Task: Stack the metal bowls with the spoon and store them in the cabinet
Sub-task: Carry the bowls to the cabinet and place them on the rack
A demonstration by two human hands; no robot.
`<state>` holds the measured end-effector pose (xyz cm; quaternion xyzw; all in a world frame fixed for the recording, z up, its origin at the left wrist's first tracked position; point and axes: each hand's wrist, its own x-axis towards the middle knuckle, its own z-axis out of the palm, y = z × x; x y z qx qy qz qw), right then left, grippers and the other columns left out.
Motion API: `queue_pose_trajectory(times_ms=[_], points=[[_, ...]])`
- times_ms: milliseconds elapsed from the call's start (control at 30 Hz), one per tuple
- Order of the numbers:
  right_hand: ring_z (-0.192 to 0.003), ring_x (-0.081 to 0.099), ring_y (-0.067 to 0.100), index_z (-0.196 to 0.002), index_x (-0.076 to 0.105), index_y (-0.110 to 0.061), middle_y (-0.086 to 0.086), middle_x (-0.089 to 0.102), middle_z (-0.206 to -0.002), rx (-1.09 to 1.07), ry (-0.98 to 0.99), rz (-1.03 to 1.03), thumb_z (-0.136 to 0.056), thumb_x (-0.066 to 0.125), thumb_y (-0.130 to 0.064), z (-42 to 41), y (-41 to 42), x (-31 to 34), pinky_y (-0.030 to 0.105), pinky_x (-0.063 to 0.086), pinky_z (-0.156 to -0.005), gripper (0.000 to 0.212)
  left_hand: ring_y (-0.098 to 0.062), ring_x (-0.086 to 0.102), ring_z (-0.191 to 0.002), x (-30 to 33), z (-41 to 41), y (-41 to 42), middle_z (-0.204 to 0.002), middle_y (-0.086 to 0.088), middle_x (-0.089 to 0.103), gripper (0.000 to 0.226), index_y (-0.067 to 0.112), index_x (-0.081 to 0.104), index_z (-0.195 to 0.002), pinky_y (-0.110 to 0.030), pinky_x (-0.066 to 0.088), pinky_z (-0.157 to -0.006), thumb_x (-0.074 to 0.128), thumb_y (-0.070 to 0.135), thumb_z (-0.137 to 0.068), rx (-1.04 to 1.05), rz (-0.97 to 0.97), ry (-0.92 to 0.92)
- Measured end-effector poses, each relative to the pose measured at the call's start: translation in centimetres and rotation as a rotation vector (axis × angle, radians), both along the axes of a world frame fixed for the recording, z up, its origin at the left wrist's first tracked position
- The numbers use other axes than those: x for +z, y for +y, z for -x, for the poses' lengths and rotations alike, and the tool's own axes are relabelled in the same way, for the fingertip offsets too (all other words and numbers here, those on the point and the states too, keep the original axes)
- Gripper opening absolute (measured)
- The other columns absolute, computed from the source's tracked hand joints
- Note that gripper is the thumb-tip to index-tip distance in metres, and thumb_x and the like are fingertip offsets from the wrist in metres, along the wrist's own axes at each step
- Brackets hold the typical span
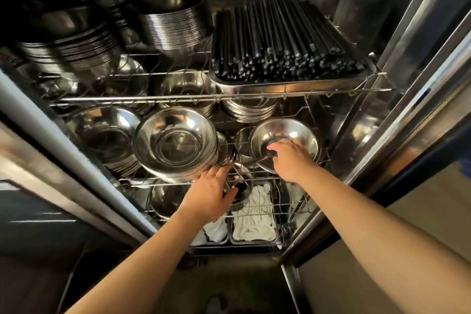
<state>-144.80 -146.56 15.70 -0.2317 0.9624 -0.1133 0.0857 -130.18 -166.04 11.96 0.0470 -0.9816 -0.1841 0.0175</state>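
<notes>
- bowls (175, 145): shiny silver
- chopsticks (283, 41): black, in long lines
- tray (288, 85) under them: silver
- spoons (254, 222) at the bottom: white
- wire shelf (178, 98): silver, thin bars

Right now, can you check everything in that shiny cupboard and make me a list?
Surface: wire shelves in a steel cabinet.
Job's things: small metal bowl under the left hand; wide bowl under the right hand; spoon not clearly seen.
Clutter: bowl stacks, tray of black chopsticks, white cloths in bottom trays.
Grippers: left hand grips the small bowl; right hand rests in the wide bowl.
Cables: nothing seen.
Surroundings: steel door frame.
</notes>
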Motion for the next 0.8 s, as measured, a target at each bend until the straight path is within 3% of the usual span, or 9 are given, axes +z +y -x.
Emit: queue_pose_trajectory(times_ms=[133, 267, 433, 533, 667, 800], points=[[-0.128, 0.046, 0.035, -0.13, 0.064, -0.034, 0.005, 0.059, -0.14, 0.06, -0.001, -0.053, -0.098, 0.054, -0.019, 0.2, -0.4, 0.0, 0.048, 0.039, -0.108, 0.037, -0.027, 0.05, -0.129, -1.2, -1.7, -0.7, -0.141, -0.005, 0.055, 0.067, 0.019, 0.036, -0.15, -0.042, 0.04, -0.111, 0.044, 0.053, -0.094, 0.014, 0.245, -0.005], [-0.119, 0.049, 0.036, -0.114, 0.07, -0.032, 0.005, 0.067, -0.122, 0.099, 0.031, -0.047, -0.101, 0.053, -0.024, -0.1, -0.3, -0.2, 0.047, 0.039, -0.101, 0.023, -0.025, 0.045, -0.133, -2.1, -2.4, -0.9, -0.143, -0.003, 0.051, 0.069, 0.019, 0.036, -0.149, -0.041, 0.034, -0.115, 0.046, 0.055, -0.092, 0.007, 0.359, 0.014], [-0.113, 0.052, 0.034, -0.108, 0.073, -0.022, 0.009, 0.069, -0.105, 0.117, 0.096, 0.019, -0.1, 0.057, -0.015, -0.8, 0.1, -0.3, 0.044, 0.044, -0.093, 0.019, -0.029, 0.036, -0.14, -2.8, -2.8, -0.3, -0.148, -0.006, 0.045, 0.08, 0.012, 0.03, -0.153, -0.043, 0.023, -0.121, 0.044, 0.059, -0.09, 0.009, 0.411, 0.018], [-0.103, 0.057, 0.03, -0.105, 0.073, -0.02, 0.007, 0.068, -0.097, 0.153, 0.147, 0.067, -0.099, 0.058, -0.014, -1.4, 0.5, 0.0, 0.038, 0.046, -0.08, 0.017, -0.029, 0.028, -0.145, -3.2, -3.2, -0.1, -0.153, -0.007, 0.039, 0.085, 0.012, 0.021, -0.156, -0.043, 0.015, -0.122, 0.046, 0.059, -0.09, 0.009, 0.426, 0.009], [-0.094, 0.06, 0.026, -0.105, 0.071, -0.016, 0.006, 0.068, -0.095, 0.187, 0.267, 0.144, -0.097, 0.058, -0.007, -2.6, 1.1, 0.8, 0.031, 0.038, -0.068, 0.018, -0.031, 0.006, -0.153, -3.7, -3.3, 0.2, -0.163, -0.009, 0.018, 0.093, 0.014, 0.0, -0.159, -0.042, 0.009, -0.123, 0.048, 0.056, -0.093, 0.035, 0.353, -0.077], [-0.092, 0.063, 0.028, -0.106, 0.073, -0.013, 0.005, 0.072, -0.094, 0.218, 0.417, 0.305, -0.094, 0.062, -0.004, -5.0, 2.2, 2.2, 0.03, 0.038, -0.064, 0.018, -0.031, 0.001, -0.154, -3.6, -3.1, 0.7, -0.165, -0.011, 0.013, 0.096, 0.014, -0.002, -0.159, -0.042, 0.01, -0.123, 0.052, 0.055, -0.092, 0.076, 0.324, -0.106]])
